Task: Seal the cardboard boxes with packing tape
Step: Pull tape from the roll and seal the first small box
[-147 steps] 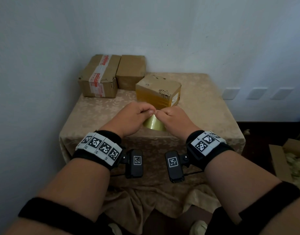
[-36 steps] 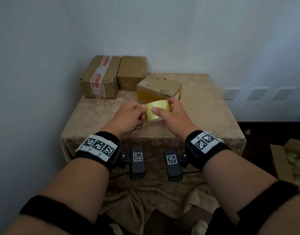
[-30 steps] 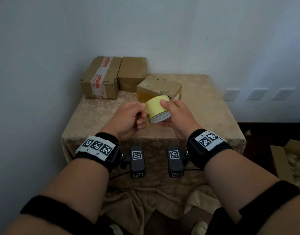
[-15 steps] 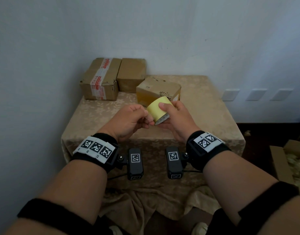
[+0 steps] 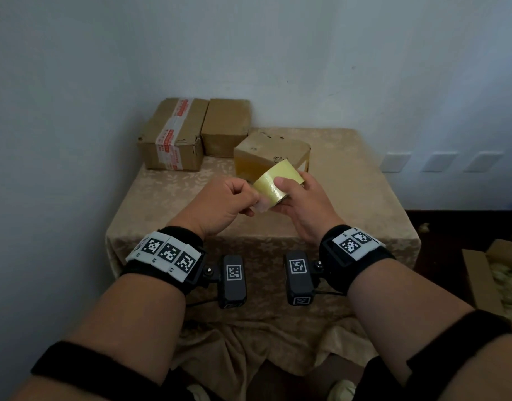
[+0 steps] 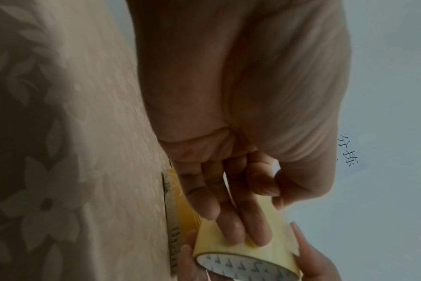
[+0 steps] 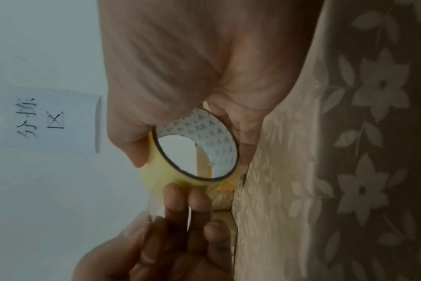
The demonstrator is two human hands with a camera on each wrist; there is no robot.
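Tape end being picked free
The tape roll (image 5: 278,183) is gripped by the right hand (image 5: 304,206); its surface is pinched at by the left hand (image 5: 222,204) fingertips (image 6: 240,233). The film could be torn by uneven peeling.

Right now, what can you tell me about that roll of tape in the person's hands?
The tape roll is a ring of pale yellow, glossy, see-through tape wound on a white core printed with small blue-grey triangles. It is held tilted in the air above the cloth-covered table, in front of the nearest box. The right hand grips it, thumb on the outer face. The left hand pinches at its edge, seemingly at the loose end.
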